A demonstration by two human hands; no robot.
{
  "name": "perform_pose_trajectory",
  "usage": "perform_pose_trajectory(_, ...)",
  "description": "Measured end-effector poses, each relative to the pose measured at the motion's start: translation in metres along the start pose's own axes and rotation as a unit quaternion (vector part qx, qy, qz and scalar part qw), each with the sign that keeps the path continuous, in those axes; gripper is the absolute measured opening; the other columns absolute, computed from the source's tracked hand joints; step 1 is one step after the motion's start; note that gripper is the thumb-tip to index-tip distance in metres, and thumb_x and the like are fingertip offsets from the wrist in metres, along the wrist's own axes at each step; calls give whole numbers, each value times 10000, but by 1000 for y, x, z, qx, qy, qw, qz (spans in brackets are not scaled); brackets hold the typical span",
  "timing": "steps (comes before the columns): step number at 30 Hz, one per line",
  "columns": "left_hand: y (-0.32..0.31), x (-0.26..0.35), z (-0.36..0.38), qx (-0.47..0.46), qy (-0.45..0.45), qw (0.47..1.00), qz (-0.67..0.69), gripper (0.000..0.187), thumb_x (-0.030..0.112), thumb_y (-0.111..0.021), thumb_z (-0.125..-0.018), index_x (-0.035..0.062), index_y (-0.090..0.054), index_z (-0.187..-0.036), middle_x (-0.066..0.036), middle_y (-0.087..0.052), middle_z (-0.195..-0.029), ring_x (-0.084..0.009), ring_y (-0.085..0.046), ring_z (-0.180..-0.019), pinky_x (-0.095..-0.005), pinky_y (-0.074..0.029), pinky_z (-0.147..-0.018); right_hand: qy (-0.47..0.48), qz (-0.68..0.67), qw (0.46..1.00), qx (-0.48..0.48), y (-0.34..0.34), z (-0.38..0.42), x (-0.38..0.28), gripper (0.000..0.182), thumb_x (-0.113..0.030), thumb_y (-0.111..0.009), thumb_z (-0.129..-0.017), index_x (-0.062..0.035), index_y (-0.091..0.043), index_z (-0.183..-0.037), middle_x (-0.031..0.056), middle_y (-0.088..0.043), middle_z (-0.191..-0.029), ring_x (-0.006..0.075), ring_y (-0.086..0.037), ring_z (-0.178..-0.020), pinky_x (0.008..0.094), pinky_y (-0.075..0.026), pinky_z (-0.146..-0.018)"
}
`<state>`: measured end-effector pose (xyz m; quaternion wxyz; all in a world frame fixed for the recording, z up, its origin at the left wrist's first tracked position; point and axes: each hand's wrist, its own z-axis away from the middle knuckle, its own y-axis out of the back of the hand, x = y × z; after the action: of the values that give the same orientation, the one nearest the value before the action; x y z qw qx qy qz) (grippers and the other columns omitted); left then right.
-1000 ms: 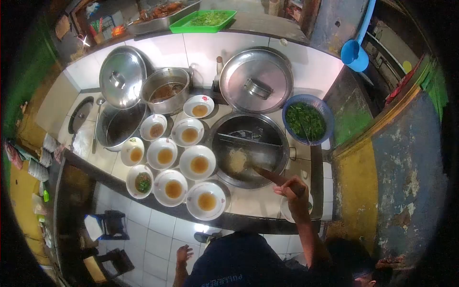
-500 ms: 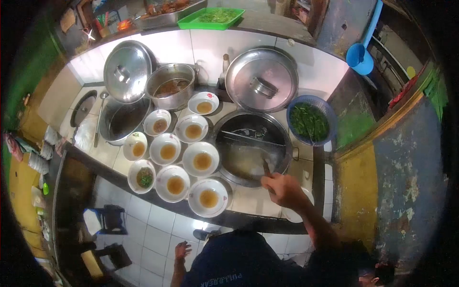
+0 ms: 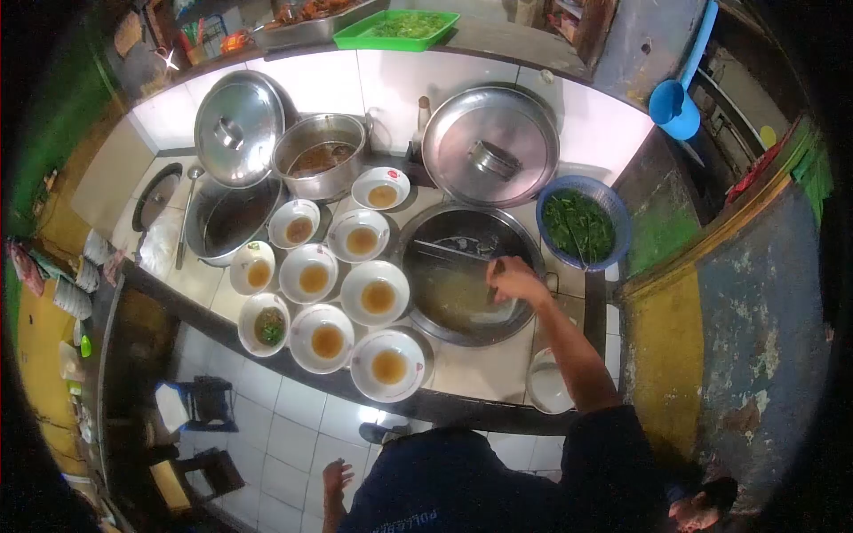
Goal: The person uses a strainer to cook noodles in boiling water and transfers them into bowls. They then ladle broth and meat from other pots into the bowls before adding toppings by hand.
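My right hand [image 3: 518,281] is closed on the short dark handle of a utensil [image 3: 491,286], whose lower end I cannot make out in the cloudy liquid. It is over a large round pot [image 3: 426,322] with a metal divider [image 3: 466,255] across it. To the pot's left stand several white bowls [image 3: 399,293] with a little brown liquid in each. One bowl [image 3: 243,325] also contains chopped greens. A white bowl [image 3: 548,391] sits under my right forearm. My left hand [image 3: 338,478] hangs low by my side over the floor, fingers apart, holding nothing.
A blue basket of leafy greens [image 3: 625,222] stands right of the pot. A large lid [image 3: 453,115] leans on the wall behind. Further left are a steel pot [image 3: 333,185], another pot [image 3: 209,256], a lid [image 3: 213,102] and a long ladle [image 3: 186,222]. A green tray [image 3: 348,40] rests on the ledge.
My right hand has moved forward over the pot, towards the divider, still gripping the handle. More of the bowl under my forearm shows. My left hand stays low at my side.
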<state>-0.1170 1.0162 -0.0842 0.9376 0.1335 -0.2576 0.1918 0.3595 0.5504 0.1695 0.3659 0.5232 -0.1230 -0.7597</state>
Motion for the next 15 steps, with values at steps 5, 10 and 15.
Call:
perform_pose_trajectory(5,-1,-4,7,-2,18,1000,19,437,398,-559,-877,81,-535,-1176,-103,-657,-950,-200,-641,-692,-303,-470,-540,-114,-192,965,138,-15,-30,32,116,-100,-554,-817,13,-576,-803,129,-631,-741,264,-686,-611,321,-559,-527)
perform_pose_trajectory(10,2,-8,-2,1,20,999,32,424,390,-574,-870,97,-535,-1174,-102,-662,-938,-211,-643,-690,-302,-473,-521,-102,-392,893,196,-61,-45,53,161,-97,-558,-843,63,-548,-860,167,-620,-745,288,-674,-588,342,-594,-538)
perform_pose_trajectory(15,-2,5,-15,-6,2,1000,21,422,386,-571,-873,85,-539,-1167,-116,-663,-946,-222,-639,-685,-314,-472,-539,-53,-495,815,297,-97,-19,34,165,-38,-532,-825,58,-482,-950,168,-541,-798,348,-658,-610,402,-604,-564)
